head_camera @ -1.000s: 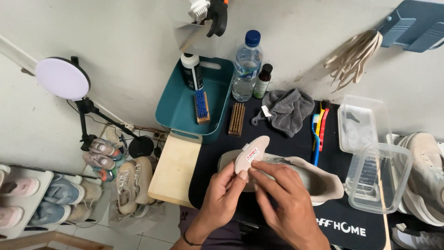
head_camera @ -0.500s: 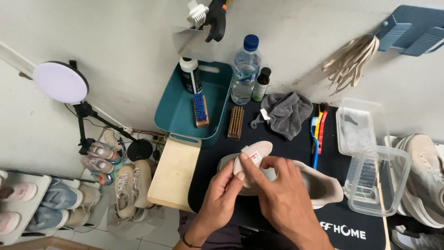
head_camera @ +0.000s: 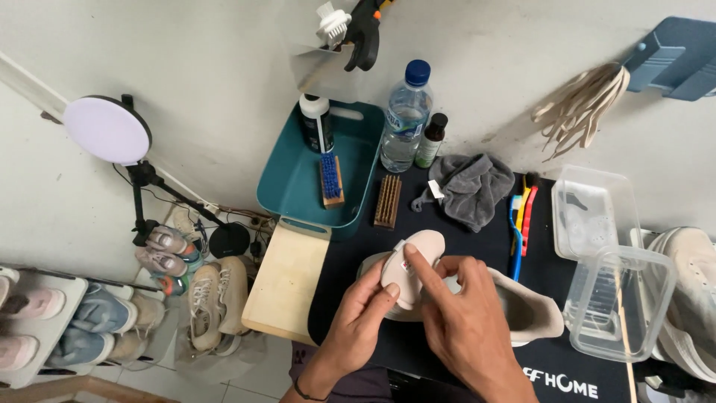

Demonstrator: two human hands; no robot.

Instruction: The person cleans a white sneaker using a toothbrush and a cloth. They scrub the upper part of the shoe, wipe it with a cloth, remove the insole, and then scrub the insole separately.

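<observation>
- Change from half a second ago: the right hand (head_camera: 466,321) has slid its forefinger up across the insole (head_camera: 412,266), now covering most of the small white-and-red label that showed a second ago; the insole stands a little more upright.
- Left hand (head_camera: 363,317): fingers closed on the insole's lower left edge, thumb on its face, holding it over the shoe (head_camera: 522,310) near the front edge of the desk (head_camera: 477,239).
- Right hand: partly open, forefinger stretched along the insole, the other fingers curled over the shoe's collar; it clasps nothing firmly that can be seen.
- Hidden or unclear: the shoe's toe lies behind the insole and both hands; the label is largely under the finger; the contents of the clear plastic boxes (head_camera: 608,254) at the right edge are hard to make out; another pale shoe (head_camera: 690,291) is cut off by the frame.
- Materials and shapes: insole pale pink-beige, flat, rounded at its top; shoe beige, soft, with a folded collar; desk covered by a black mat.
- Toward the back edge: teal plastic tub (head_camera: 321,179) holding a blue-bristled wooden brush (head_camera: 331,180); brown brush (head_camera: 388,201); clear water bottle (head_camera: 406,119); crumpled grey cloth (head_camera: 470,186); coloured toothbrushes (head_camera: 520,216).
</observation>
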